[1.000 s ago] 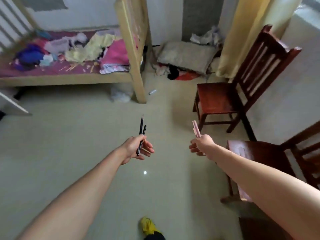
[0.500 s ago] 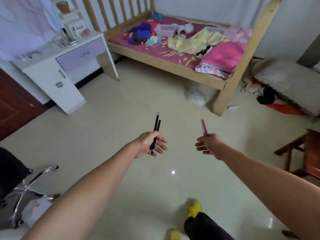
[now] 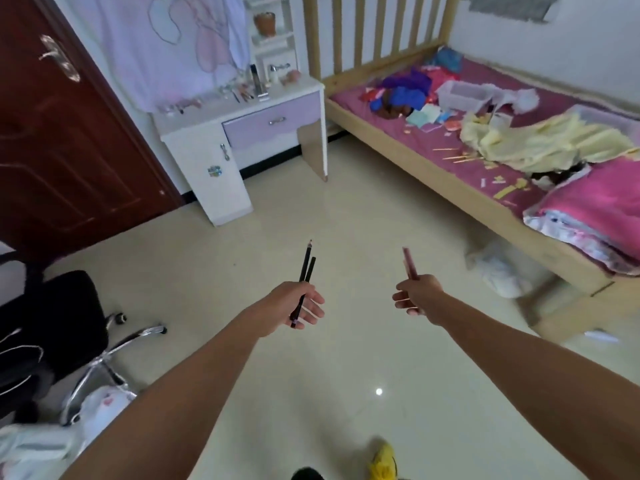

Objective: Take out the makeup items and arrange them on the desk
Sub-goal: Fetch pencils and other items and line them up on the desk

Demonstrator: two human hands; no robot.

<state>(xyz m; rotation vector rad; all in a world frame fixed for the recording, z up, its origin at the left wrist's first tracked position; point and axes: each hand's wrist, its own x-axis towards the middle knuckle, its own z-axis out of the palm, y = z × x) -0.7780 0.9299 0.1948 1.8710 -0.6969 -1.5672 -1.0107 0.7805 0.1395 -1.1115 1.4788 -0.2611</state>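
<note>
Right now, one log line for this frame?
left hand: holds two black pencils | right hand: holds pink stick | desk: far ahead, held items not on it yet

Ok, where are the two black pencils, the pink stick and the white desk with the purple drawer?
Two slim black makeup pencils [image 3: 305, 268]: head view, longer pencil's upper shaft.
Slim pink makeup stick [image 3: 409, 263]: head view, mid-shaft.
White wooden desk with purple drawer [image 3: 273, 123]: head view, drawer front.
</note>
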